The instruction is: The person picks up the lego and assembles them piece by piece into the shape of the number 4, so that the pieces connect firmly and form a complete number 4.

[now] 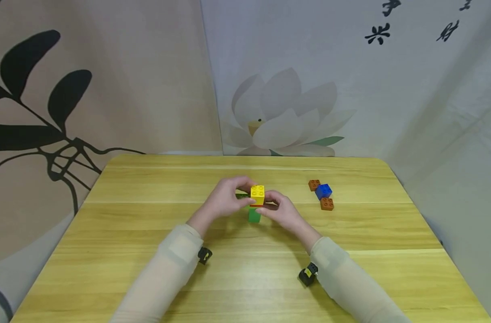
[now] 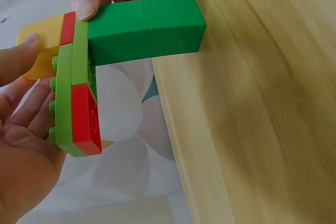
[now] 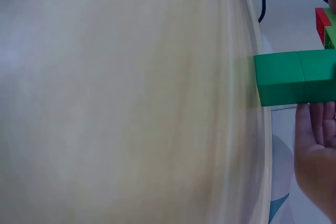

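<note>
Both hands hold one toy-brick build in the head view, over the middle of the table. A yellow brick (image 1: 257, 193) tops it, above a thin red piece (image 2: 67, 28). Light green pieces (image 2: 64, 98) reach out to the left, with another red piece (image 2: 86, 119) under their outer end. Below, two dark green bricks (image 2: 147, 30) form a column. My left hand (image 1: 225, 197) pinches the build at the yellow brick, its thumb against that brick's near side. From the other side my right hand (image 1: 285, 213) grips it, its thumb at the light green piece above the column.
To the right on the wooden table (image 1: 370, 278) lie a blue brick (image 1: 323, 191) and two brown bricks, one behind (image 1: 314, 185) and one in front (image 1: 327, 204). A printed cloth (image 1: 156, 80) hangs behind the table's far edge. Black wrist cameras hang below both sleeves.
</note>
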Tool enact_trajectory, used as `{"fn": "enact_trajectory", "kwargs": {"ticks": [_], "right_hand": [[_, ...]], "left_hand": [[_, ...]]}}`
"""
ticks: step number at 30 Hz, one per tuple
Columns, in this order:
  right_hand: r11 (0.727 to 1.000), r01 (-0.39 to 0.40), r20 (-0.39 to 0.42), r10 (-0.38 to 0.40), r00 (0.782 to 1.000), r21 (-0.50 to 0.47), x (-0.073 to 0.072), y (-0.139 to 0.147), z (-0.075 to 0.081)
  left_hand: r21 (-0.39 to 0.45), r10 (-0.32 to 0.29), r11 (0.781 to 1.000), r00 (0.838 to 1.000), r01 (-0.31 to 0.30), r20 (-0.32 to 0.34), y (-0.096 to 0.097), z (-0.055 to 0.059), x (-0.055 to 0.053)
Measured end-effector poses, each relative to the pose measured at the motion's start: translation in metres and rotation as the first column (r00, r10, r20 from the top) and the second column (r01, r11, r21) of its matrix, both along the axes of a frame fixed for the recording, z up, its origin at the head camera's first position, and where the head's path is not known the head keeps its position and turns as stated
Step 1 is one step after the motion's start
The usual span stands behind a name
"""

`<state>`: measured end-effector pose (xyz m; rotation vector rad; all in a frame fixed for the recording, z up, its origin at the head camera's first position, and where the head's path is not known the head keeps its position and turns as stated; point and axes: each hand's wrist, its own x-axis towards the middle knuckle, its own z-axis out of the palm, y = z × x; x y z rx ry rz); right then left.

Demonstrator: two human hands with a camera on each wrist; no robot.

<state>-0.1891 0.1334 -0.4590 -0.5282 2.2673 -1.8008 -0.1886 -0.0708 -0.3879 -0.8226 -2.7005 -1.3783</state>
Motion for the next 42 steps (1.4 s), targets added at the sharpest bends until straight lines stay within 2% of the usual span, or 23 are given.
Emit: {"fn": "enact_trajectory", "kwargs": {"ticks": [11, 19, 21, 30, 36, 42], "right_hand": [[1.000, -0.009, 0.018, 0.009, 1.000, -0.003, 0.000, 0.000, 0.001], [1.000, -0.026, 0.008, 0.026, 1.000, -0.001, 0.013, -0.004, 0.028], [1.000, -0.022, 0.011, 0.022, 1.000, 0.004, 0.013, -0.004, 0.029], [1.000, -0.013, 0.025, 0.013, 1.000, 0.009, 0.014, -0.005, 0.029], [1.000, -0.016, 0.022, 0.016, 1.000, 0.010, 0.014, -0.004, 0.028], [1.000, -0.017, 0.008, 0.017, 1.000, -0.010, 0.003, -0.001, 0.005]], "left_hand": [[-0.025, 0.008, 1.000, 1.000, -0.008, -0.028, -0.001, -0.002, 0.002], [-0.033, 0.012, 0.999, 0.997, -0.015, -0.071, 0.000, -0.004, 0.002], [-0.032, 0.015, 0.999, 0.997, -0.017, -0.071, 0.000, -0.004, 0.002], [-0.028, 0.019, 0.999, 0.998, -0.021, -0.065, -0.001, -0.004, 0.003], [-0.023, -0.006, 1.000, 0.996, 0.004, -0.085, -0.001, -0.003, 0.003], [-0.027, -0.010, 1.000, 0.998, 0.008, -0.064, -0.002, -0.002, 0.003]]}}
